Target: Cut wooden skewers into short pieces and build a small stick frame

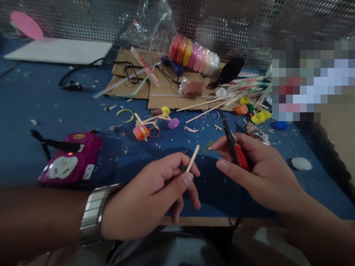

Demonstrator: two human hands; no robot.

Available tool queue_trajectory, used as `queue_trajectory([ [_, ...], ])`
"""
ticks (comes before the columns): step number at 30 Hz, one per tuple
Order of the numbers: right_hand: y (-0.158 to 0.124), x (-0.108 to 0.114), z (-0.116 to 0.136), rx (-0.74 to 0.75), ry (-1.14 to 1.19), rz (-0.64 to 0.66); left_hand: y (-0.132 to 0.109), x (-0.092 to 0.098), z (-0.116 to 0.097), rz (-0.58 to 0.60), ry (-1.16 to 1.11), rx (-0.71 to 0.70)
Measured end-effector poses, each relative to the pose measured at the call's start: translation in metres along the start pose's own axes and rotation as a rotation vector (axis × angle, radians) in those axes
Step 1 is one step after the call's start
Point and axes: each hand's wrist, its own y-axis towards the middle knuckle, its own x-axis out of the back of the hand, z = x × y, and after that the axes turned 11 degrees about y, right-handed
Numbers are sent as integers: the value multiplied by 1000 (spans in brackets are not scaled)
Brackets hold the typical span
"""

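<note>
- The left hand (155, 192) is clenched around a thin pale wooden stick (192, 159), pinched between thumb and forefinger. The stick tilts upward above the blue table (33, 111), near its front edge.
- The right hand (257, 173) grips red-handled black cutting pliers (230, 138), with the tip pointing away. They sit just beside the stick without touching it.
- The left fingertips sit high on the stick, so a bite close to them could nip skin.
- The grip is light, so a cut piece could fly off among the scraps.
- A small stick-and-bottle-cap model (149, 125) lies well apart.
</note>
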Motion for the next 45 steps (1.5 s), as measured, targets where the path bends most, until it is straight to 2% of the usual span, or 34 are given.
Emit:
queue_trajectory([
  [4,4,-12,5,10,21,27,1,-6,3,93,-16,43],
  [7,5,-16,9,-19,77,46,2,-8,5,100,18,62],
  [12,8,-14,11,-81,175,52,4,-7,7,110,61,66],
  [19,10,-12,11,-109,240,137,3,-7,4,166,195,51],
  [27,13,-12,8,-141,176,119,0,-3,-8,107,452,119],
  [36,5,-10,14,24,-25,35,7,-1,-4,29,248,137],
  [41,-4,-16,10,46,72,143,10,1,-7,21,140,224],
  [45,-7,-21,3,46,71,167,11,2,-10,41,134,270],
])
